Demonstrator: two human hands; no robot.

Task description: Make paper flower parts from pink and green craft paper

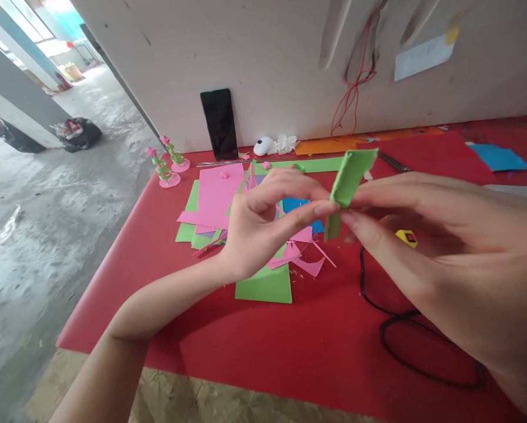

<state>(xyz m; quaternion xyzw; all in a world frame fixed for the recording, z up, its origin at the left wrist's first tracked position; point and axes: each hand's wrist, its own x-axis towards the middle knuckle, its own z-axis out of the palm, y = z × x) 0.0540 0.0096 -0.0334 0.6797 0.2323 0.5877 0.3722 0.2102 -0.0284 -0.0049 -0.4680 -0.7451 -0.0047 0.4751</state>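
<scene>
A small folded piece of green paper [350, 176] is held up above the red table between both hands. My left hand [263, 220] pinches its left edge between thumb and finger. From the other side, my right hand [435, 235] pinches the same piece, fingertips almost meeting the left ones. Beneath the hands lies a heap of green and pink paper, with a pink sheet [217, 191] at the back and a green sheet [263, 288] at the front. Thin pink offcuts [307, 267] are scattered beside it. My left hand hides part of the heap.
Two paper flowers [169, 179] on pink bases stand at the table's left edge. A black phone [220, 124] leans on the white wall. Dark-handled scissors or a blade [394, 161] lie at the back right. A black cord [382, 335] loops across the right side.
</scene>
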